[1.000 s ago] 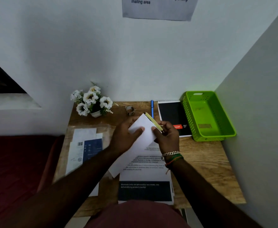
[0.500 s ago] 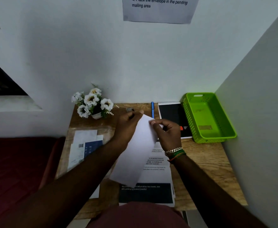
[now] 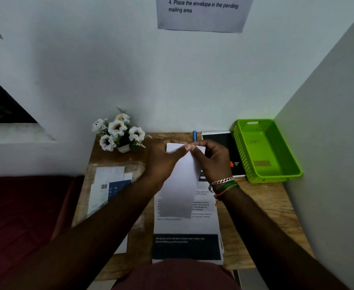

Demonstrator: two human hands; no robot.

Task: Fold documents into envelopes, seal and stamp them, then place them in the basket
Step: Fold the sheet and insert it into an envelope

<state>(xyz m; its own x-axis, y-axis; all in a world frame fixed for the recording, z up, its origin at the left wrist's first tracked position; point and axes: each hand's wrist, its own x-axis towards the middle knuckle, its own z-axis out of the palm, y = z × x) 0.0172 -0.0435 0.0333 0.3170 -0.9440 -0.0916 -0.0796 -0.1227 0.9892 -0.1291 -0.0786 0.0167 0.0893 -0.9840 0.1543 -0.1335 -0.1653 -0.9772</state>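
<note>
Holding a white envelope (image 3: pixel 181 181) up over the table (image 3: pixel 266 208), I have both hands pinched on its top edge. My left hand (image 3: pixel 161 162) has its grip closed on the upper left corner, and my right hand (image 3: pixel 212 160) has its grip closed on the upper right, thumbs almost touching at the middle. The envelope hangs down lengthwise, its lower end above a printed sheet (image 3: pixel 187 227) that lies flat on the table near me. More papers (image 3: pixel 109 185) sit to the left. A green basket (image 3: pixel 276 176) stands at the right edge against the wall, well apart from my hands. I can't make out any finished envelope in it, only a small brown patch on its floor. A black notebook (image 3: pixel 224 143) and a blue pen (image 3: pixel 194 136) lie beyond my hands, a pot of white flowers (image 3: pixel 118 132) to the left.

I judge I am working at the flap. The risk is a crooked seal if my pinch slips, or creasing the paper because it hangs unsupported. The dim light makes the flap edge hard to see.
</note>
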